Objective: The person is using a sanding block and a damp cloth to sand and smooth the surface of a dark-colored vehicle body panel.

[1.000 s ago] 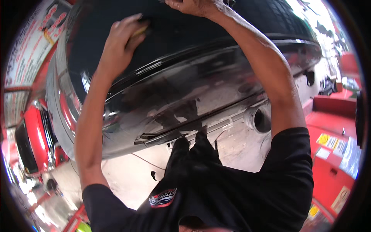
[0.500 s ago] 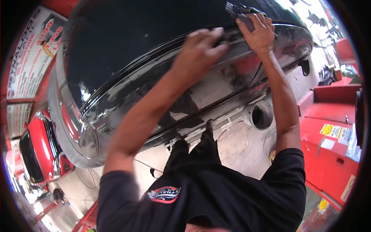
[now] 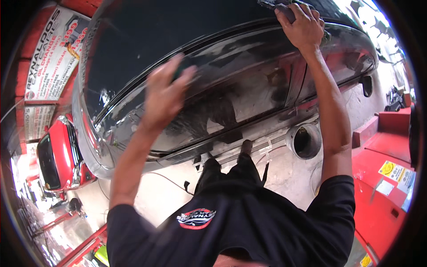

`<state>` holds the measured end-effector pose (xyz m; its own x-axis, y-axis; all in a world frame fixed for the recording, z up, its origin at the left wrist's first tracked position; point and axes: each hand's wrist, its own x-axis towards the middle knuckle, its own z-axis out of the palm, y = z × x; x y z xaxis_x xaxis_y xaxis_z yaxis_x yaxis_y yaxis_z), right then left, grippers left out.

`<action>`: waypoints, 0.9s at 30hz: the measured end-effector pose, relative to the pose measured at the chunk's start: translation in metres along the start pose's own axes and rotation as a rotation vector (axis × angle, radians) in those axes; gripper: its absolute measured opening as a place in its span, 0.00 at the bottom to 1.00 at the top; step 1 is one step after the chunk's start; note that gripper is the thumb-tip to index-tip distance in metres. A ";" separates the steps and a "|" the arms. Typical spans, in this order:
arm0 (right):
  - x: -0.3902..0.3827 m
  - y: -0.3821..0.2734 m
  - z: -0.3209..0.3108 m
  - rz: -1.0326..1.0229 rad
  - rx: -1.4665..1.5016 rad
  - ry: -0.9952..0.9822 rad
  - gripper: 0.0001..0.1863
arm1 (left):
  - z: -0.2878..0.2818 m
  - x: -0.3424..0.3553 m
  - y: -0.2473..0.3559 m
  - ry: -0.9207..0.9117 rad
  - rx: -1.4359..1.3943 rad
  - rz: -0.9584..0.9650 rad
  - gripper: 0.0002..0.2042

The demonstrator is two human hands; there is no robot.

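Note:
A dark car (image 3: pixel 249 84) with grey, dull patches along its side stretches across the view before me. My left hand (image 3: pixel 164 95) is over its side, just below the long dark trim line (image 3: pixel 213 38). Motion smears the fingers, and whether anything lies under them cannot be made out. Farther right, my right hand (image 3: pixel 304 26) is closed on a dark grey crumpled cloth (image 3: pixel 284 12) at the upper edge of the body. The cloth's far end runs close to the top of the picture.
A grey round duct-like tube (image 3: pixel 304 141) lies on the pale floor by my feet. On the right stands a red cabinet (image 3: pixel 373 218) with stickers. A red car (image 3: pixel 58 153) is parked at the left, below a wall banner (image 3: pixel 55 53).
My left hand has swept left and a little down along the car's side. The right hand keeps its hold on the cloth, slightly higher in view. The whole view has shifted a little.

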<state>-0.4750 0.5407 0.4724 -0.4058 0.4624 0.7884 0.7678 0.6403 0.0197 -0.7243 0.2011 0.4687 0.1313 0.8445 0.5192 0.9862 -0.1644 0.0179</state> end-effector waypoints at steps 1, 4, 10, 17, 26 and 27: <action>0.000 0.003 0.008 0.020 -0.096 -0.105 0.29 | 0.031 0.041 0.019 0.087 -0.027 0.070 0.26; 0.003 0.005 0.010 0.021 -0.090 -0.120 0.29 | 0.103 0.144 0.082 0.165 -0.108 0.083 0.17; -0.014 0.044 0.016 -0.045 -0.034 -0.092 0.29 | 0.086 0.080 0.075 0.233 -0.063 0.234 0.24; 0.002 -0.004 -0.022 -0.059 0.142 0.162 0.12 | 0.039 -0.025 0.039 0.172 0.149 0.159 0.18; -0.003 0.025 0.010 -0.116 -0.037 -0.019 0.28 | 0.106 0.089 0.096 0.222 0.051 0.157 0.23; -0.004 0.034 0.012 -0.115 -0.028 -0.023 0.29 | 0.095 0.056 0.075 0.203 0.075 0.058 0.23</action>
<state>-0.4533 0.5674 0.4624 -0.5031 0.4007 0.7658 0.7290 0.6726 0.1270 -0.6340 0.2840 0.4180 0.1730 0.7134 0.6790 0.9832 -0.1654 -0.0767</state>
